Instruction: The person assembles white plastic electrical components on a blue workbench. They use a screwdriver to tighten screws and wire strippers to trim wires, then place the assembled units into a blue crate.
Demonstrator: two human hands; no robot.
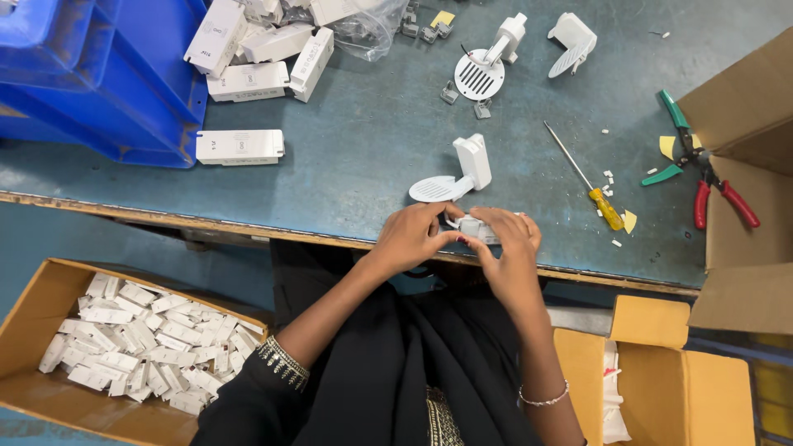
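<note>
White plastic part (469, 226) between both hands

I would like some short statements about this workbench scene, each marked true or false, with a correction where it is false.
1. Both hands hold one small white plastic part at the near edge of the table. True: the left hand and the right hand close on it together.
2. The screwdriver has a red handle. False: its handle is yellow.
3. The cardboard box at lower left holds many small white pieces. True.
4. The pliers lie inside the blue bin. False: they lie on the table at the right, by a brown carton.
5. A white round grille part lies just beyond the hands. True.
</note>
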